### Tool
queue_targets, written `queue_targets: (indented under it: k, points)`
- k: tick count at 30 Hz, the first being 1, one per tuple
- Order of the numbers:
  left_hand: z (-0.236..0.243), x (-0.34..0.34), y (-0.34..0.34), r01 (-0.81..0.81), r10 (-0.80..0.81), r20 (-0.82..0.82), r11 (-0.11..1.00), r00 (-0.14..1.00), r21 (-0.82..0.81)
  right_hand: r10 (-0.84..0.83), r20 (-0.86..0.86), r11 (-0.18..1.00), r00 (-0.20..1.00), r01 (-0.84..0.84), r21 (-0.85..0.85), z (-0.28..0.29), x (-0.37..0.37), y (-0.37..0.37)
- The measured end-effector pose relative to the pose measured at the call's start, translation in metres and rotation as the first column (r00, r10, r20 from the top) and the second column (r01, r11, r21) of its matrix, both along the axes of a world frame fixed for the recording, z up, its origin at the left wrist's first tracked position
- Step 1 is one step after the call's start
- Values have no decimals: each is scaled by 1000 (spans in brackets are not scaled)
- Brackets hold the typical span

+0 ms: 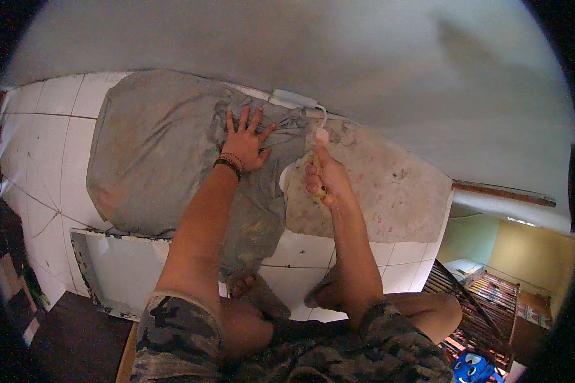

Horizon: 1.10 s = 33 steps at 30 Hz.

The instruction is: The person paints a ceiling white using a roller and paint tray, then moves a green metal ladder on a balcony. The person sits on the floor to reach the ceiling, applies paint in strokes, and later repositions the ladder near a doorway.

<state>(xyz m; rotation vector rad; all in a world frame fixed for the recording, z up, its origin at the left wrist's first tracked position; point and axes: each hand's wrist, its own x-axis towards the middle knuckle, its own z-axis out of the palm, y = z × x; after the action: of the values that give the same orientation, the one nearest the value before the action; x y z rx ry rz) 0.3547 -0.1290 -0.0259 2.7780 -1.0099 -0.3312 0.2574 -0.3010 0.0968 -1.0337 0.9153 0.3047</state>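
My left hand (245, 137) lies with fingers spread on a crumpled grey cloth (140, 147) along the base of the grey wall (377, 57). My right hand (324, 175) grips a paint roller by its yellowish handle, just right of my left hand. The pale roller head (292, 98) rests at the wall's foot, above the cloth's upper edge, with its curved frame leading down to the handle. A stained beige floral sheet (390, 191) lies to the right, beside the grey cloth.
A paint-marked pale tray (112, 268) sits at lower left on white floor tiles (70, 96), near a dark brown surface (83, 338). My bare feet and legs are below. At lower right, a railing (492, 300) overlooks a lower space, with a blue cartoon-faced object (473, 367).
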Motion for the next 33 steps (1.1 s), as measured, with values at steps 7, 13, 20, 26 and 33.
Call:
queue_targets:
  k: [7, 13, 20, 26, 33]
  points:
    - [0, 4, -2, -51, 50, -37, 999, 998, -6, 35, -85, 991, 996, -46, -128, 39, -23, -1]
    - [-13, 5, 0, -15, 20, 49, 995, 999, -100, 98, -106, 961, 990, -122, -246, -12, -22, -25]
    - [-22, 7, 5, 5, 10, 88, 985, 996, -175, 51, -168, 986, 985, -77, -151, -29, -11, -47]
    - [-19, 7, 3, -10, 17, 66, 994, 998, -112, 76, -144, 989, 987, -93, -116, -17, -13, -50]
    - [-17, 6, 4, -6, 13, 54, 993, 998, -119, 23, -120, 998, 992, -31, -60, 6, -17, -52]
